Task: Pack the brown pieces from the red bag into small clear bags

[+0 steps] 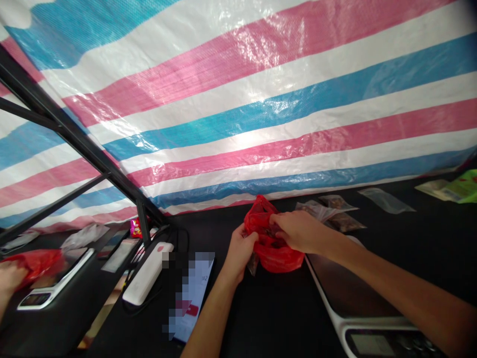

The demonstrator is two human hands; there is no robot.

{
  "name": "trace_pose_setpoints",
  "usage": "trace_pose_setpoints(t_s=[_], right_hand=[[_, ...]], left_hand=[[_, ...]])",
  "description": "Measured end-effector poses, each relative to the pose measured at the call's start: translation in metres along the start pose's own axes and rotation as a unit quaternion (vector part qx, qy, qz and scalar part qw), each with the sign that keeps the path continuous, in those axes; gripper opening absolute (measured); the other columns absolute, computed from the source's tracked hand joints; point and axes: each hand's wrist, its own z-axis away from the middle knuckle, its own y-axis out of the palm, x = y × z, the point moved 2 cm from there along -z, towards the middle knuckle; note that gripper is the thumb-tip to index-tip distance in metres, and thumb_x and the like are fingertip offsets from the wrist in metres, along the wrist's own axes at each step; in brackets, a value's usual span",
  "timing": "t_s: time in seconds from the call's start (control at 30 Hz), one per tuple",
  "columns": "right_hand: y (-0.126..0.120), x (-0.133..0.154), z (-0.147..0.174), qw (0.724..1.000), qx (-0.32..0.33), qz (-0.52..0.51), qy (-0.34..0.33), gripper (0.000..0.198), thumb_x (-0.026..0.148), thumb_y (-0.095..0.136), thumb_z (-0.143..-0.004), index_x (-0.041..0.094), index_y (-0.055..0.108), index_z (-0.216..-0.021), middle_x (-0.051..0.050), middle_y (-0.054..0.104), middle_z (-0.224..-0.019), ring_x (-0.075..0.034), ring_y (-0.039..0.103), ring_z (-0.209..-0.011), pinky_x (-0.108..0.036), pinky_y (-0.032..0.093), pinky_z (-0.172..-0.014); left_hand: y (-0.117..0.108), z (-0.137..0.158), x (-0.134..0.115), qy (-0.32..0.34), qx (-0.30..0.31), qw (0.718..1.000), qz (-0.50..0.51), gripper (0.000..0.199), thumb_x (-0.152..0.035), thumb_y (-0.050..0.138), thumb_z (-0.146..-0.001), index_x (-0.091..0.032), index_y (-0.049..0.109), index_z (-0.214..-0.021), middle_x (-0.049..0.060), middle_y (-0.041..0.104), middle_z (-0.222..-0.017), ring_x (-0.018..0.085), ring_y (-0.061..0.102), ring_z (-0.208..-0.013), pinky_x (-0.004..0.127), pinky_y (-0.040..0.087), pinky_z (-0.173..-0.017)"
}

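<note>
A red plastic bag [281,258] stands on the black tabletop with its mouth partly open and something dark inside, hard to make out. On its left side, my left hand [239,251] is closed, thumb and fingers pinching the rim. My right hand [303,231] reaches over from the right, its fingers curled at the bag's mouth; the fingertips are partly hidden by the red plastic. Below my left hand pokes out a small clear bag [253,264] with brownish contents. A digital scale [346,293] lies under my right forearm.
Clear zip bags with brown contents [345,221] lie behind the scale, beside a flat clear bag [387,200]. A phone [196,298] and a white power strip [147,273] are leftward. Far left, another person's hand [10,278] holds red plastic near a second scale [55,288]. Striped sheeting [261,109] hangs behind.
</note>
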Motion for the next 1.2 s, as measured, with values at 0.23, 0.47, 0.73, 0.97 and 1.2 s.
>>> trace_pose_setpoints(t_s=[0.23,0.47,0.73,0.97,1.2], right_hand=[[0.001,0.002,0.000,1.000,0.008,-0.017,-0.002,0.017,0.024,0.055,-0.098,0.019,0.066,-0.109,-0.015,0.082,-0.101,-0.037,0.080,-0.094,-0.038,0.052,-0.073],[-0.006,-0.004,0.003,0.996,0.011,-0.086,0.003,0.016,0.026,0.060,-0.096,0.021,0.067,-0.110,-0.011,0.081,-0.098,-0.031,0.078,-0.091,-0.034,0.044,-0.070],[-0.045,-0.010,0.013,0.983,-0.041,-0.179,-0.010,0.022,0.040,0.055,-0.103,0.024,0.068,-0.111,-0.005,0.079,-0.100,-0.023,0.073,-0.087,-0.029,0.044,-0.068],[-0.059,0.019,0.023,0.960,-0.129,-0.223,-0.109,0.021,0.035,0.055,-0.105,0.026,0.069,-0.119,-0.003,0.077,-0.117,-0.023,0.072,-0.102,-0.032,0.049,-0.085],[-0.039,0.029,0.016,0.951,-0.180,-0.154,-0.198,0.030,0.012,0.056,-0.100,0.021,0.069,-0.125,-0.010,0.068,-0.132,-0.028,0.064,-0.123,-0.043,0.048,-0.109]], left_hand=[[-0.001,0.001,-0.001,-0.003,0.018,1.000,0.014,0.026,-0.014,0.064,-0.060,-0.015,0.072,-0.085,0.003,0.075,-0.073,0.014,0.066,-0.060,0.021,0.050,-0.059],[-0.012,-0.009,0.007,0.079,-0.030,0.990,-0.109,0.025,-0.021,0.070,-0.077,-0.017,0.068,-0.101,0.003,0.071,-0.087,0.016,0.066,-0.075,0.027,0.053,-0.073],[-0.028,-0.011,-0.001,0.350,-0.166,0.862,-0.328,0.054,-0.030,0.070,-0.094,-0.022,0.049,-0.143,0.006,0.055,-0.112,0.017,0.059,-0.091,0.033,0.053,-0.088],[-0.009,0.009,-0.012,0.309,-0.037,0.902,-0.299,0.065,-0.035,0.072,-0.096,-0.028,0.041,-0.153,0.004,0.068,-0.106,0.018,0.068,-0.088,0.030,0.055,-0.081],[-0.005,0.011,-0.006,0.279,0.022,0.924,-0.260,0.073,-0.024,0.074,-0.091,-0.031,0.039,-0.155,0.007,0.071,-0.127,0.022,0.073,-0.106,0.036,0.059,-0.093]])
